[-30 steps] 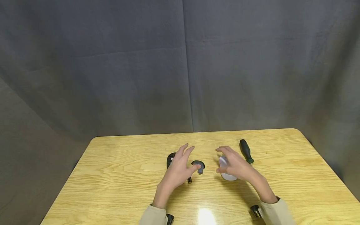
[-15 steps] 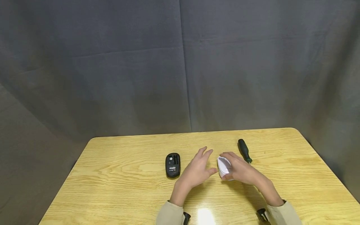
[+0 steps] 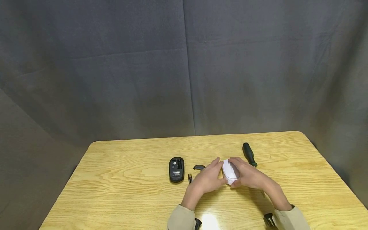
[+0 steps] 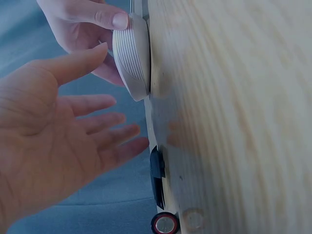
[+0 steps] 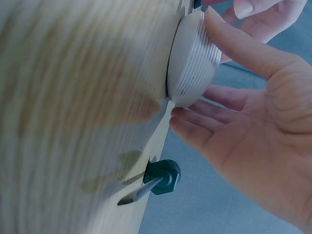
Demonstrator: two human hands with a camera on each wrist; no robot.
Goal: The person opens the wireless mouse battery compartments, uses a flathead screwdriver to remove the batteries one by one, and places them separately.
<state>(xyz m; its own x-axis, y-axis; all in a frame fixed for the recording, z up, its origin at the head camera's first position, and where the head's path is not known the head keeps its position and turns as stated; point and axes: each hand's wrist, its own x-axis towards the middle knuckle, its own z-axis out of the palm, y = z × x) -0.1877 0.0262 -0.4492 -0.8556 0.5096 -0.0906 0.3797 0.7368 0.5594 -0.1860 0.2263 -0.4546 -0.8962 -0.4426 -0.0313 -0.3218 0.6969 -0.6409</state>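
Observation:
A white computer mouse (image 3: 229, 171) with a ribbed end rests on the wooden table between both hands. My right hand (image 3: 250, 175) grips it from the right, thumb at the ribbed end and fingers along the far side. From the left comes my left hand (image 3: 207, 179); in the left wrist view its fingers are extended beside the mouse (image 4: 130, 61), holding nothing. To its left lie a battery (image 3: 190, 178) and a dark curved cover piece (image 3: 199, 167), partly hidden by that hand. Further left is a black mouse (image 3: 176, 171), underside up, its battery bay uncovered.
A screwdriver (image 3: 249, 154) with a dark green handle lies just right of the right hand, its shaft partly hidden behind the hand. A grey curtain (image 3: 138, 80) hangs behind the table's far edge (image 3: 149, 138).
My left hand has moved right, away from the black mouse and up to the white mouse. My right hand has closed around the white mouse, which has turned from showing its underside to its ribbed top.

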